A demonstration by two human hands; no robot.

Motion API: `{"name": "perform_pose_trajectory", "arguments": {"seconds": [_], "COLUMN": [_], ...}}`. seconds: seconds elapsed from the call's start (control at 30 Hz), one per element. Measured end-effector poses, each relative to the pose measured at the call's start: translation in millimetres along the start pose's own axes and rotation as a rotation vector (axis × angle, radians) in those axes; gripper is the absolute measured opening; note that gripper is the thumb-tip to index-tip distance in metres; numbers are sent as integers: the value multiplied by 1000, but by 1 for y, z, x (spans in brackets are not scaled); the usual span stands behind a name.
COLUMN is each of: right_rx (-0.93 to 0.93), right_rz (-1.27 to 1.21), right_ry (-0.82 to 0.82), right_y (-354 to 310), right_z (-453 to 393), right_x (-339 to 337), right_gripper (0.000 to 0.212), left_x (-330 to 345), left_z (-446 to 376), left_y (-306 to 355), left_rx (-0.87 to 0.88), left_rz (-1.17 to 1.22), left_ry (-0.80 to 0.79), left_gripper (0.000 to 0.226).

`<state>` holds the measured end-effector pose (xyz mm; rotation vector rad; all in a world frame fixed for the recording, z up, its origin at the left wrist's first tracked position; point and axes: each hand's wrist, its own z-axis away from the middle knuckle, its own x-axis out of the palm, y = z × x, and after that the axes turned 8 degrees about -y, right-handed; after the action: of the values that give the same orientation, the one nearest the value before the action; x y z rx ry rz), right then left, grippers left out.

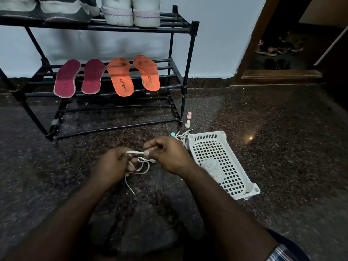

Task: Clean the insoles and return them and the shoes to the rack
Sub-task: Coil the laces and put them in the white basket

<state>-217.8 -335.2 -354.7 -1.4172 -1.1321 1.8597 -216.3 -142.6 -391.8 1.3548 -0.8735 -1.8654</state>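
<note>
Four foam insoles lie tilted across the bars of the middle shelf of a black tube rack (188,59): two maroon insoles (65,80) with pale edges on the left, two orange insoles (120,78) with dark stains and black print on the right. On the top shelf stand white shoes (131,14) beside grey shoes (47,10). In front of the rack, over the floor, the left hand (111,164) and right hand (167,155) hold a flat white lace (143,162); both sets of fingers are curled and pinching it, a short stretch taut between them, loops and a loose end hanging below. Just right of the hands a white plastic basket (222,161) with a grid of square holes lies on the floor, a pale cloth (211,166) inside. More laces (184,135) and small pastel bottles (188,119) sit near the rack's foot. The floor (282,147) is dark, speckled, polished stone; the wall (216,44) is pale blue, with a wooden door frame (254,38) to the right.
</note>
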Motion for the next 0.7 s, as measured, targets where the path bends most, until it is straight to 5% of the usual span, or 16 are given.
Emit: {"name": "perform_pose_trajectory", "arguments": {"seconds": [0.07,0.13,0.23,0.37,0.5,0.57,0.63,0.7], "right_rx": [9,12,-13,-1,57,82,73,43], "right_rz": [130,115,26,-136,30,-27,-60,-170], "right_ry": [16,46,28,-18,-1,32,-1,-40], "right_y": [10,12,2,-8,11,17,11,2], "right_z": [2,3,1,1,4,4,2,0], "right_x": [-12,-16,-1,4,-28,-33,-26,-12], "right_gripper": [15,10,7,13,10,10,10,9], "left_x": [-11,-15,-2,5,-23,-24,-11,7], "left_z": [-5,-3,7,7,-2,2,7,12], "left_y": [-8,-10,-1,6,-11,-8,2,13], "left_rx": [-89,-103,75,170,-94,-128,45,217], "left_rz": [34,-183,-422,-372,-319,-377,-297,-166], "left_ry": [80,55,-36,-55,142,123,9,-86], "left_gripper": [27,20,55,14,23,8,38,37]}}
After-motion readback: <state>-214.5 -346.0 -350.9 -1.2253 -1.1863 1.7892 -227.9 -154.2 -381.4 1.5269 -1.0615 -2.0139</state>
